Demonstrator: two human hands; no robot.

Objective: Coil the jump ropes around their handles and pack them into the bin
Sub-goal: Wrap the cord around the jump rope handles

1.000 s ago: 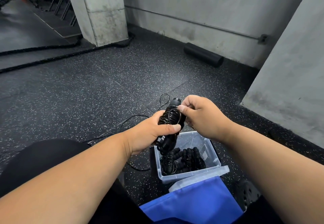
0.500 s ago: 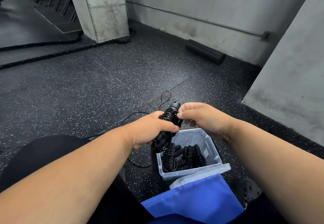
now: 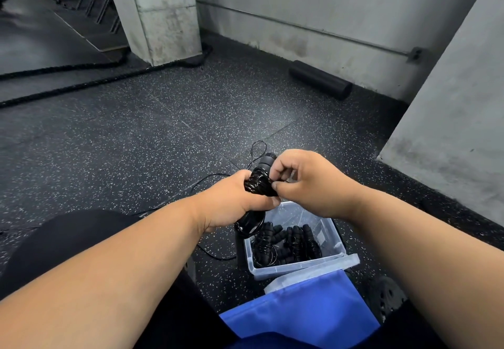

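Speckled black rubber floor (image 3: 152,141) fills most of our view, with grey concrete walls behind and a clear plastic bin (image 3: 338,242) down in front of us, which we take as our landmark. Inside the bin lie several jump ropes (image 3: 286,242) already wound on their black handles. A blue cloth (image 3: 302,310) lies just on our side of the bin.

Just above the bin's far-left corner our left hand (image 3: 231,206) grips the handles (image 3: 261,176) of the rope we are working on, fingers curled round the bundle. Our right hand (image 3: 308,185) meets it from the right, fingers curled and pinching the thin cord (image 3: 259,149) against the wraps. A small loop of cord stands up beyond the handles, and loose cord trails on the floor to the left of the bin.

To do this step well, we judge we should keep the left grip firm so the turns cannot slip, lay each new turn tight beside the last, and draw in the slack before tucking the end.

Compared with a second ago, the bundle sits lower and nearer the bin, and our right hand has come round from the top of the handles to the wraps in the middle.
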